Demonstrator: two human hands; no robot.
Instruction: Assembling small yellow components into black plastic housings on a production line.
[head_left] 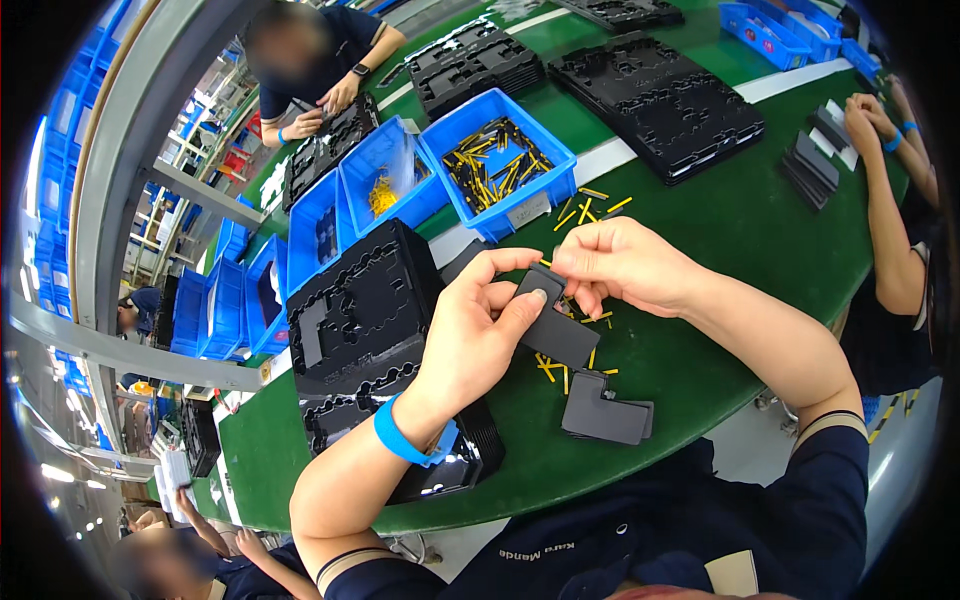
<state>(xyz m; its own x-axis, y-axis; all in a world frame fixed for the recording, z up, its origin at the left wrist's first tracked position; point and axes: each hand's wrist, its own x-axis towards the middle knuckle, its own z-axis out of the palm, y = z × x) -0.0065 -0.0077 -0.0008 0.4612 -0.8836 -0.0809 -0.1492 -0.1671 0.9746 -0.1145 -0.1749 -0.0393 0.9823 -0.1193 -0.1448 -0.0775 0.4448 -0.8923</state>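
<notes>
My left hand [480,330] grips a flat dark grey plastic part [556,334] above the green table, thumb on its face; a blue band sits on that wrist. My right hand [620,265] pinches the part's upper corner with fingertips closed on it; whether a pin is between them is hidden. Several small yellow pins [588,208] lie scattered on the table under and beyond my hands. Two more grey parts [604,410] lie stacked just below my hands.
A stack of black moulded trays [365,310] stands to my left. Blue bins hold yellow pins [500,160] and yellow bits [385,190]. More black trays [660,100] lie farther off. Other people work at the far left [320,95] and right [890,200].
</notes>
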